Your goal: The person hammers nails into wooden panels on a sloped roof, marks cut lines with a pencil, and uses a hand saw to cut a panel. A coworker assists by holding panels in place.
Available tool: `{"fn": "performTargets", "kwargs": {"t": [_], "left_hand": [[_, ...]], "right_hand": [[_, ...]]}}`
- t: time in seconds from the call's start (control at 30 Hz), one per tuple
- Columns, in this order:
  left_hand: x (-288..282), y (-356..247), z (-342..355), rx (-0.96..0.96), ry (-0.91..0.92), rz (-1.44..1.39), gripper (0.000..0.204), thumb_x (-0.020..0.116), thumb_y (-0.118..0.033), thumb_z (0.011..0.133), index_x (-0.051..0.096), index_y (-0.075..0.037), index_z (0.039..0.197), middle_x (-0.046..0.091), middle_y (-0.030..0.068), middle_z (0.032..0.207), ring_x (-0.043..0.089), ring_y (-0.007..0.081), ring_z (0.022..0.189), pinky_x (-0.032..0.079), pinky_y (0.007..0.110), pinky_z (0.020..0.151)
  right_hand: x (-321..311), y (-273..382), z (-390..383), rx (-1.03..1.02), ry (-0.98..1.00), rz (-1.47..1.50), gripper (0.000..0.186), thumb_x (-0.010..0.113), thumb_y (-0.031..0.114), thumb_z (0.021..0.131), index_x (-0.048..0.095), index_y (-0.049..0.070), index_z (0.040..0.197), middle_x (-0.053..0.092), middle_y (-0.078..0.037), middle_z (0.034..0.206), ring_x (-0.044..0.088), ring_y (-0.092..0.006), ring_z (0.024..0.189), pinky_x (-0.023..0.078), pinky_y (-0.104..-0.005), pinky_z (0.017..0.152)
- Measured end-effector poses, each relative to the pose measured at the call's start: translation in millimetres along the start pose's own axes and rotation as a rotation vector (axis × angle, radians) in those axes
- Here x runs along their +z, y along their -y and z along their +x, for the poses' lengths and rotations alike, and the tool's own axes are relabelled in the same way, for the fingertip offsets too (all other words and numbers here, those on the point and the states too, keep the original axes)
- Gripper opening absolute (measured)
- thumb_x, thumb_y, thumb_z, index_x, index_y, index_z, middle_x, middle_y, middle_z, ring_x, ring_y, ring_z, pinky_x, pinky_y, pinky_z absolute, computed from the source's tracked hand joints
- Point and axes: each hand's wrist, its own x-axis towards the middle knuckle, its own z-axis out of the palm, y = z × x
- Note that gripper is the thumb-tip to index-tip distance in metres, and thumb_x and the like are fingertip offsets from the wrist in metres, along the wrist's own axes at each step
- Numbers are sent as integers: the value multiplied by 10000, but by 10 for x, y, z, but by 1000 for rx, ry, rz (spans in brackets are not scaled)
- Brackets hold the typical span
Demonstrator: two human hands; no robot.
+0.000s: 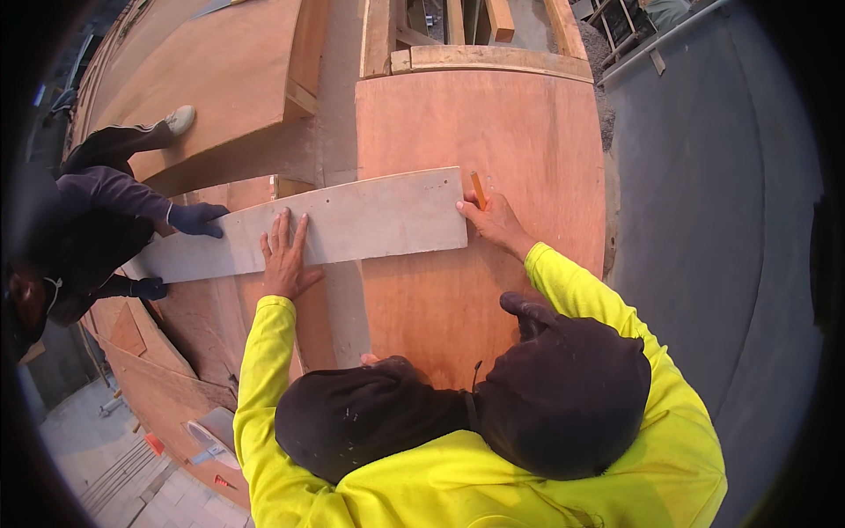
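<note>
A long greyish-white board [383,214] with a few small holes lies across reddish plywood panels. My left hand [284,260] rests on it, palm down with the fingers stretched out. At the board's right end, my right hand [498,220] holds an orange, pencil-like stick [478,189] that points up from between the fingers. The thumb and fingertips touch that end's edge. Under my right hand spreads a large plywood sheet [493,123]. A co-worker's dark gloved hand [197,219] grips the board's far left part, and a second dark glove [148,289] is at its lower edge.
The co-worker [106,198] crouches at the left, a shoe [180,120] on a raised plywood panel [220,66]. Timber framing [502,60] borders my sheet at the far side. A grey surface [704,202] runs along the right. A round whitish object [214,437] lies lower left.
</note>
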Motion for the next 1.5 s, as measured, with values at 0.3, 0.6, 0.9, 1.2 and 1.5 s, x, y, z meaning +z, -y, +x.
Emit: {"fn": "performTargets", "kwargs": {"t": [0.3,0.6,0.9,1.2,1.5], "left_hand": [[-104,-267,452,93,-58,-52,1020,780,-470,763,269,-152,1587,175,125,1671,142,331,1546,84,609,1211],[58,-580,1124,146,45,-95,472,610,-341,899,582,-77,1290,591,150,1201,502,344,1228,283,510,1126],[159,-343,1220,232,-64,-289,222,530,-256,910,615,-51,904,589,122,865,546,328,877,381,416,796],[112,-450,1328,172,-118,-308,195,544,-226,894,613,-70,800,614,111,781,573,305,807,405,420,758],[34,-543,1620,138,-133,-361,196,584,-233,890,648,-48,902,648,131,859,589,332,868,420,425,808]], "right_hand": [[-1144,-552,-398,27,-444,66,353,663,252,948,691,-63,1105,707,-72,926,626,-123,860,507,-294,776],[-2365,-1017,-989,239,-685,-257,375,614,179,967,654,-39,1269,705,-50,1172,627,-118,1052,478,-265,931],[-2338,-872,-780,241,-572,-235,470,529,172,973,564,-16,1402,679,-112,1275,609,-162,1158,444,-295,1022],[-2470,-1094,-843,277,-545,-55,497,514,169,985,524,-28,1441,628,-114,1349,561,-158,1232,389,-289,1081],[-2519,-1183,-939,252,-536,3,520,487,161,994,473,-52,1468,594,-117,1397,537,-171,1269,362,-290,1105]]}}
